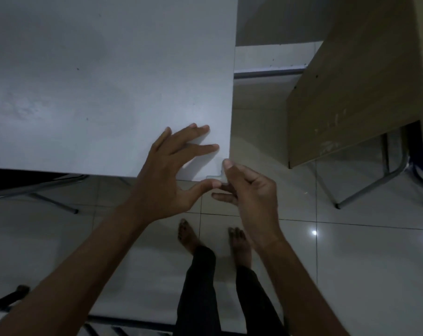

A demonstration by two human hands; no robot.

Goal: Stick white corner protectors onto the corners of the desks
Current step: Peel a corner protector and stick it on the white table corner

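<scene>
Desk (96,81): smooth white top, square corner.
Protector (219,172): white, on corner.
Left hand (171,170): fingers spread flat.
Right hand (249,190): pinches protector.

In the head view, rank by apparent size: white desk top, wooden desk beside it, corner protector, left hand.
1. white desk top
2. wooden desk
3. left hand, though it is nearer the camera
4. corner protector, mostly hidden by fingers
</scene>
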